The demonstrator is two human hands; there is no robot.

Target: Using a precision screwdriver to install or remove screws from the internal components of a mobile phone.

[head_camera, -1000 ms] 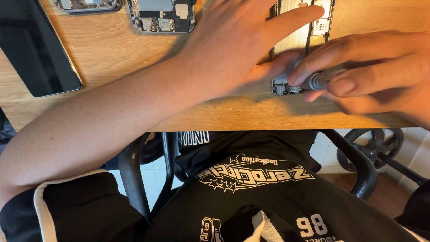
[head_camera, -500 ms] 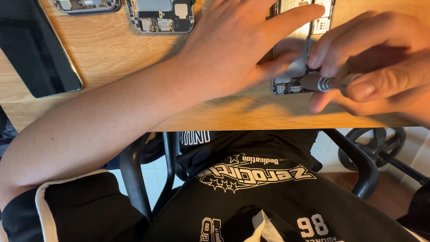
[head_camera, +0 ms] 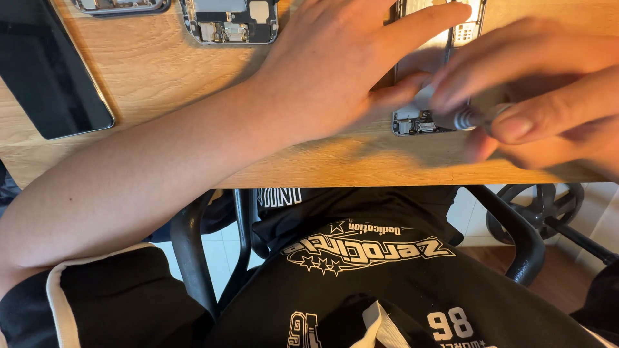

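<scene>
An opened phone body (head_camera: 422, 119) lies on the wooden table (head_camera: 167, 103) near its front edge. My left hand (head_camera: 335, 64) rests flat over it, fingers spread, thumb pressing its lower part. My right hand (head_camera: 541, 96) comes in from the right and pinches a small grey screwdriver (head_camera: 474, 118), whose tip sits at the phone's bottom end. Most of the phone is hidden under both hands.
A dark phone screen panel (head_camera: 48, 71) lies at the left of the table. Two more opened phone bodies (head_camera: 232, 19) (head_camera: 119, 5) sit along the top edge. Below the table are a black chair's armrests (head_camera: 509, 238) and my black printed shirt.
My right hand has shifted slightly and its fingers have turned around the screwdriver. My left hand stays pressed on the phone.
</scene>
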